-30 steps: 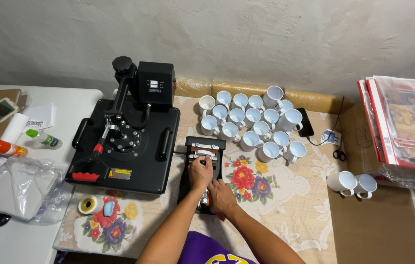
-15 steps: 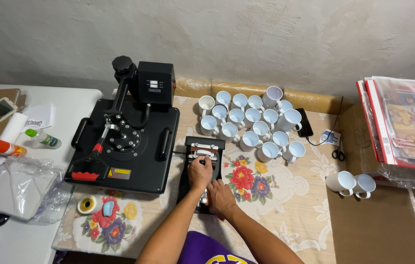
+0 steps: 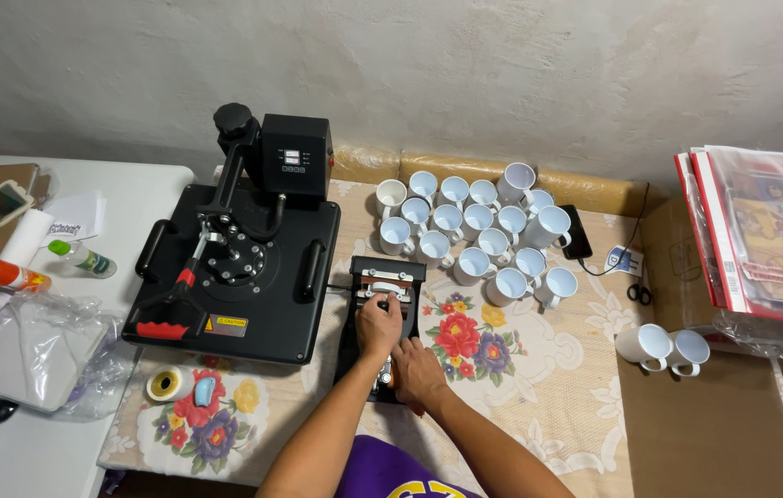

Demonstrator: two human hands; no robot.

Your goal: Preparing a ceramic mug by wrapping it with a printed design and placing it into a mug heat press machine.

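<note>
- Heat press (image 3: 244, 267) sits far left, out of the hands' way.
- Left hand (image 3: 378, 325) curls over the mug press (image 3: 380, 323), steadying it at centre.
- Right hand (image 3: 417, 367) closes on its near end.
- Mugs (image 3: 474, 231) wait far right.

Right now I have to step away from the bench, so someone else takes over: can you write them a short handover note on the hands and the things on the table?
Left hand: on the middle of the small black mug press attachment, fingers over its clamp; grip unclear.
Right hand: on the attachment's near end, by the handle.
Large flat heat press: just left, closed.
White mugs: clustered behind the attachment; two more mugs lie to the right.
Done: nothing visibly pressed; the mugs look blank.
Left: no mug seen in the attachment.
</note>
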